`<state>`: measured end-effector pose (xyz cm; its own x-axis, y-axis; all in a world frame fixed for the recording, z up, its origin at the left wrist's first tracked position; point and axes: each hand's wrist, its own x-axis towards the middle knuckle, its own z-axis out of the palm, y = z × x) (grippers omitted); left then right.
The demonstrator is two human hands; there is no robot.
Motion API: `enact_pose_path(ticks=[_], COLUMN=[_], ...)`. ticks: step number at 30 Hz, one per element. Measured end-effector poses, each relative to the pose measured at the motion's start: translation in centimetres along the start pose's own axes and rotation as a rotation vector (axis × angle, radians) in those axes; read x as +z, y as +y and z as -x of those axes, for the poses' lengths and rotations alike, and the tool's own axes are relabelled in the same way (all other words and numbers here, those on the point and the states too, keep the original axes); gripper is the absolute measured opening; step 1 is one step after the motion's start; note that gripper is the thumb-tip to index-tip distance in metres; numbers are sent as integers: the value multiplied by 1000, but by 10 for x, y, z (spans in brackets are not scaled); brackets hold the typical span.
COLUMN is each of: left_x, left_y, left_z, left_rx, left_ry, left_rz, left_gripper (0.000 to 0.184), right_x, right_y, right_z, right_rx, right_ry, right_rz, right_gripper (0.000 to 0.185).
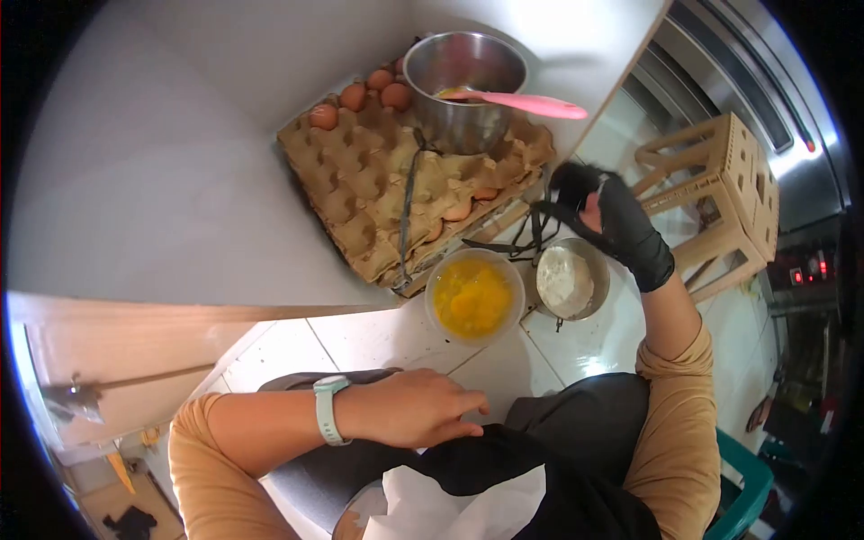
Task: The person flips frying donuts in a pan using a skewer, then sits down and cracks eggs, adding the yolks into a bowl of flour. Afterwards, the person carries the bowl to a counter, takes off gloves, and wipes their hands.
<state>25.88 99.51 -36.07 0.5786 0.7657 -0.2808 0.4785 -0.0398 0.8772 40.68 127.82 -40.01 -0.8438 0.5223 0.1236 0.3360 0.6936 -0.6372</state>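
My left hand (423, 409), bare with a pale watch at the wrist, hangs above my lap, its fingers loosely bent and apart, holding nothing visible. A black glove covers my right hand (616, 220); its thumb stands apart from the curled, slightly blurred fingers, and some skin shows at the palm. Just below it is a metal bowl (598, 292) with white powder (564, 279). Left of that, a clear tub (432, 310) contains yellow beaten egg (472, 297). A metal pot (463, 126) with a pink-handled utensil (544, 105) rests on the egg cartons (360, 193).
Brown eggs (395, 96) sit along the cartons' back edge. Dark straps (517, 245) lie between the cartons and the bowls. A tan folding stool (747, 180) stands at the right, near metal appliances (738, 72). A green container (751, 481) is at the lower right.
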Motion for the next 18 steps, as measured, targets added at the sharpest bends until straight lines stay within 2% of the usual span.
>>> enact_pose_path(ticks=[1, 2, 4, 6, 8, 11, 12, 15, 18], left_x=[2, 5, 10, 16, 26, 29, 27, 19, 25], left_y=[5, 11, 13, 12, -2, -16, -17, -8, -11], left_z=[6, 12, 20, 28, 31, 31, 29, 22, 21], left_rx=[-47, -93, -200, -331, -335, -311, -298, -303, -281], left_ry=[-6, -15, -30, -51, -3, 19, 10, -28, -38], left_rz=[24, 50, 147, 309, 185, 47, 12, 219, 243], left_gripper=[25, 25, 26, 28, 30, 32, 32, 32, 32], right_x=[-6, -10, -3, -6, -6, -6, -8, -11, -21], right_y=[-21, -35, -28, -29, -28, -19, -19, -19, -14], right_z=[-8, -15, -32, -42, -52, -72, -76, -90, -112], right_rx=[-35, -7, -221, -206, -293, -523, -485, -387, -400], right_ry=[214, 313, 564, 468, 437, 588, 591, 648, 527], right_rz=[68, -49, -162, -317, -272, 7, -32, -195, 10], right_gripper=[32, 43, 53, 49, 44, 33, 32, 24, 20])
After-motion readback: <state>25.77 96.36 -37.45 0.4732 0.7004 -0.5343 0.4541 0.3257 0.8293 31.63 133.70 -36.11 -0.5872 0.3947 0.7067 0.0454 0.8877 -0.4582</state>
